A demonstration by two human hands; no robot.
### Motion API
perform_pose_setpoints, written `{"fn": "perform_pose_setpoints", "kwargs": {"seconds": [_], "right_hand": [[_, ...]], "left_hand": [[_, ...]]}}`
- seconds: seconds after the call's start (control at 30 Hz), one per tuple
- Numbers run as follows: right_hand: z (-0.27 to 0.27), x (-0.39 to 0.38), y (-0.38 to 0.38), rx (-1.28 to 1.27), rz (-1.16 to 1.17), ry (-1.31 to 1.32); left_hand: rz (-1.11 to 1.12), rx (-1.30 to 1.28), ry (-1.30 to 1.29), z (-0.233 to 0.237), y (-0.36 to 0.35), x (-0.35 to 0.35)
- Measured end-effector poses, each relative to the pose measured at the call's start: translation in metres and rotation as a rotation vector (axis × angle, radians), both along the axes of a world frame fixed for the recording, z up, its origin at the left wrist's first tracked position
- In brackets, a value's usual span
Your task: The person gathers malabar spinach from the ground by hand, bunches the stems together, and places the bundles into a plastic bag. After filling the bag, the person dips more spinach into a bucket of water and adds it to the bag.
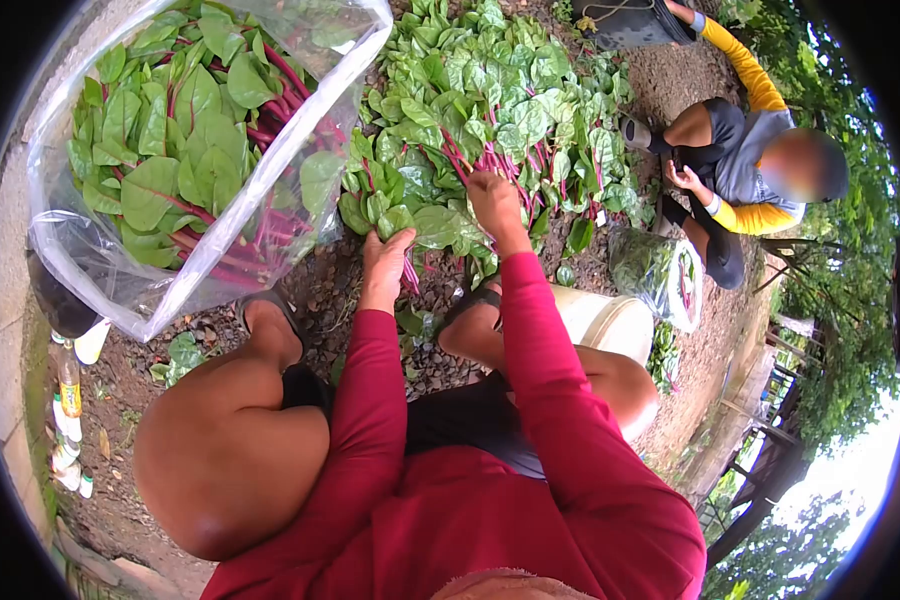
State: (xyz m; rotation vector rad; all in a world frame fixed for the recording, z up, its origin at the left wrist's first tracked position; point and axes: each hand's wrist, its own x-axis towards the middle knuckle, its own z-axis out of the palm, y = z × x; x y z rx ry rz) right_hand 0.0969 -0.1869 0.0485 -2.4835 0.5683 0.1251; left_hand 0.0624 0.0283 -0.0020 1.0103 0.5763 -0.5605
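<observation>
My left hand [385,262] is closed around a small bunch of Malabar spinach [395,218], its green leaves above the fist and purple-red stems below. To the right, my right hand [497,208] pinches a red spinach stem [456,156] at the near edge of the heap. That large heap of red-stemmed Malabar spinach [500,85] lies on the ground in front of both hands. Left of them stands an open clear plastic bag [260,195], filled with more leafy stems [185,130].
A white bucket [610,325] lies by my right knee, near a smaller plastic bag of greens [660,275]. Across the heap, a co-worker [735,160] squats beside a dark container [630,22]. Several bottles [70,400] lie along the concrete edge [5,300] at left.
</observation>
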Motion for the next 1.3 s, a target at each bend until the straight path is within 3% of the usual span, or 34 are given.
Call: {"fn": "perform_pose_setpoints", "kwargs": {"seconds": [0.07,0.17,0.3,0.63,0.97,1.13,1.23,1.3], "right_hand": [[-0.009,0.022,-0.014,-0.232,0.095,0.014],[-0.015,0.035,-0.011,-0.344,0.078,0.216],[-0.024,0.046,-0.02,-0.414,0.218,0.256],[-0.021,0.056,-0.011,-0.462,0.31,0.343],[-0.018,0.055,0.009,-0.342,0.158,0.28],[0.007,0.032,0.0,-0.013,0.103,-0.036],[0.067,0.017,0.016,0.516,-0.204,0.095],[0.088,0.001,0.032,0.59,-0.265,0.013]], "left_hand": [[0.038,0.025,-0.013,0.007,-0.004,0.001],[0.057,0.063,-0.053,0.009,-0.008,0.001],[0.037,0.058,-0.036,0.005,-0.009,0.003],[0.006,0.054,0.06,0.019,-0.005,0.004],[0.032,0.04,0.074,0.025,-0.006,0.008],[0.042,-0.012,0.05,0.028,-0.005,0.008],[0.055,-0.051,0.001,0.022,-0.006,0.006],[0.051,-0.053,-0.025,0.017,-0.008,0.004]]}}
